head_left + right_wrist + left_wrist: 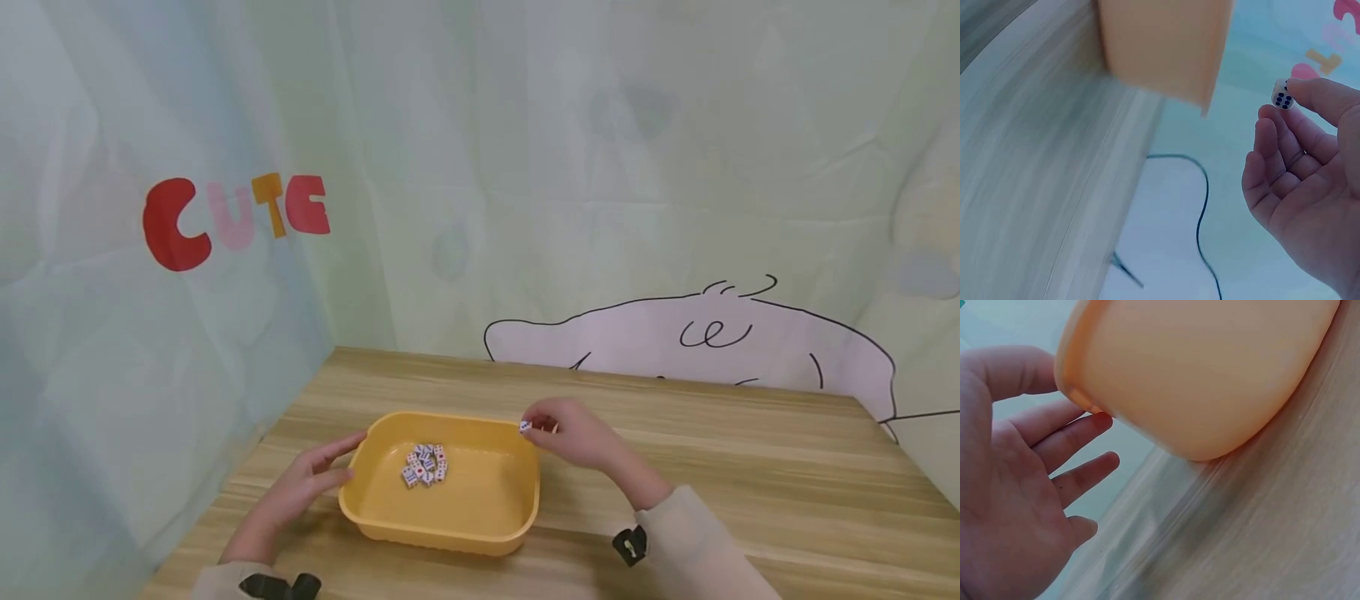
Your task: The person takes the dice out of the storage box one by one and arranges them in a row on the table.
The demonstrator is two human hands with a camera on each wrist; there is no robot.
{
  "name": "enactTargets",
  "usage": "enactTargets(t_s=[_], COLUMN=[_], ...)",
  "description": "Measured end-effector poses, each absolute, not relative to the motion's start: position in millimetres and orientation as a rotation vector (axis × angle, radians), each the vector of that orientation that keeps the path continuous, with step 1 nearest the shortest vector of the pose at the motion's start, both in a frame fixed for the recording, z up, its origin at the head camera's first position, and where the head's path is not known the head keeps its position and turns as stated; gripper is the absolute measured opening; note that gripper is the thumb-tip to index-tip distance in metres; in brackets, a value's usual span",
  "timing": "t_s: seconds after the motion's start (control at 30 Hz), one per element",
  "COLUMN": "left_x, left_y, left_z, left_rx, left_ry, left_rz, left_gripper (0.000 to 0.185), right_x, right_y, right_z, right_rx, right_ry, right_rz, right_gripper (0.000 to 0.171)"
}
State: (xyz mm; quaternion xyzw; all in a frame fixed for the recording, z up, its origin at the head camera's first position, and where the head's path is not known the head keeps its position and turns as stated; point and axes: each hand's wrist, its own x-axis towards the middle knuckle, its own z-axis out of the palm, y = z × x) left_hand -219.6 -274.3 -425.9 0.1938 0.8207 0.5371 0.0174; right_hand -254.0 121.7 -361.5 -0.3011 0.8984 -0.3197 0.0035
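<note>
A yellow plastic basin (442, 533) stands on the wooden table, and several white dice (425, 467) lie clustered on its floor, left of the middle. My left hand (303, 479) touches the basin's left rim with thumb and fingers extended; in the left wrist view the fingers (1085, 434) lie fairly straight beside the basin wall. Just above the basin's right back corner, my right hand (573, 433) pinches one white die (1282, 95) between thumb and index finger, with dark pips showing. Its other fingers are bent and hold nothing.
The wooden table (712, 475) extends to the right of the basin. Behind it hangs a pale printed cloth (600, 167) with coloured letters and a line-drawn figure. Dark straps (628, 546) sit at both wrists.
</note>
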Motion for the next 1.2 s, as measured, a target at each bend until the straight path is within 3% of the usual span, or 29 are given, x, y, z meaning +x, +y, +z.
enactTargets(t_s=[0.47, 0.9, 1.2], left_x=[-220, -220, -220], left_y=[-274, -273, -275], left_z=[-426, -428, -429], left_rx=[0.526, 0.560, 0.554], left_ry=[2.455, 2.462, 2.408], left_rz=[1.740, 1.749, 1.777], left_gripper=[0.054, 0.053, 0.055], right_x=[-243, -242, -244], right_y=[173, 176, 175], right_z=[-375, -407, -421], right_rx=[-0.819, -0.737, -0.859], right_ry=[2.852, 2.821, 2.757], right_rz=[-1.004, -0.971, -0.993], right_gripper=[0.013, 0.008, 0.005])
